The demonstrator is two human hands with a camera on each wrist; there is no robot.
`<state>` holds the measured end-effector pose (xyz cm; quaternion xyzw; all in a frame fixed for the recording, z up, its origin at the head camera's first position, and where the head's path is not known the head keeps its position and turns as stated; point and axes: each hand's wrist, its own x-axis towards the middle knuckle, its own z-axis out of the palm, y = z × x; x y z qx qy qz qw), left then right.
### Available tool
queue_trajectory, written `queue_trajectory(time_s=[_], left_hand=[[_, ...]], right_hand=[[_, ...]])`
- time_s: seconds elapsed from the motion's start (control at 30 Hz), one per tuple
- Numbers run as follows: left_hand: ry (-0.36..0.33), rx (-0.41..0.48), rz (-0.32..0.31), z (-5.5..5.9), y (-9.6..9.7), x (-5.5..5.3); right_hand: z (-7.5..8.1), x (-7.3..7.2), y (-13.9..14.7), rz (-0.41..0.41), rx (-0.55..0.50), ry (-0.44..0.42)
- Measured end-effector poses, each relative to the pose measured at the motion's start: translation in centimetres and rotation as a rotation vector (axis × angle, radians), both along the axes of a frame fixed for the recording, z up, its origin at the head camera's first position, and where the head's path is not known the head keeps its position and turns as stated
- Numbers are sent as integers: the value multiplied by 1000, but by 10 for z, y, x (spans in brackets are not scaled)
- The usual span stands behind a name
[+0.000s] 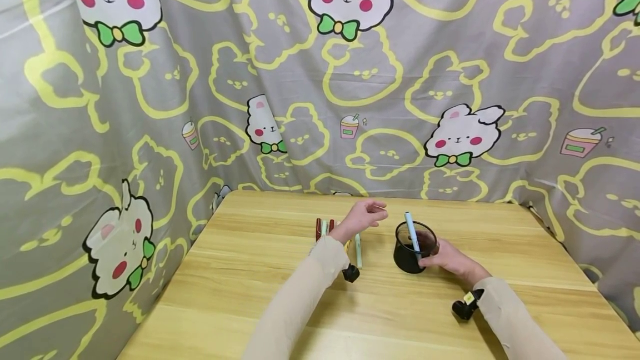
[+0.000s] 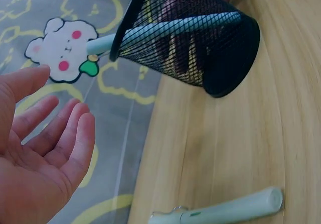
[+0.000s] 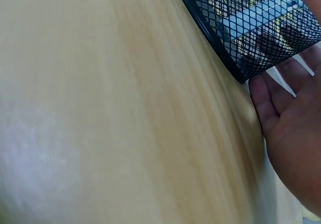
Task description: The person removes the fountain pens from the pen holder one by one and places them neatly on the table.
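Note:
A black mesh pen holder [image 1: 406, 258] stands upright on the table with one light blue pen [image 1: 410, 225] leaning inside it. My right hand [image 1: 452, 260] grips the holder from the right, thumb on the near side and fingers behind the mesh. In the right wrist view, fingers [image 3: 286, 81] wrap along the wall of the holder. Left of the holder, my left hand [image 1: 364, 215] is raised over the table, its fingers loosely bent with nothing between them. A pale green pen [image 1: 358, 253] lies just below that hand, also visible in the left wrist view.
More pens lie partly behind the left forearm, among them a dark red pen [image 1: 318, 229] and a light green pen [image 1: 324, 227]. The wooden table [image 1: 240, 260] meets a patterned grey curtain [image 1: 300, 149] at its back and sides. Each wrist carries a small black camera [image 1: 351, 273].

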<state>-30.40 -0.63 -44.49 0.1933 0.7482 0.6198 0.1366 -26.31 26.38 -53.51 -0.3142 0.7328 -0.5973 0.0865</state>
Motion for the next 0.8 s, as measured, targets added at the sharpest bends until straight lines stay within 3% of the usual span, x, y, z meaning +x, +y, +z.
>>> queue_trajectory(time_s=[0.47, 0.8], left_hand=[[-20, -1, 15, -7, 28, -1], [-34, -13, 23, -12, 37, 0]], right_hand=[[-2, -2, -1, 33, -22, 50], [0, -2, 1, 5, 3, 7]])
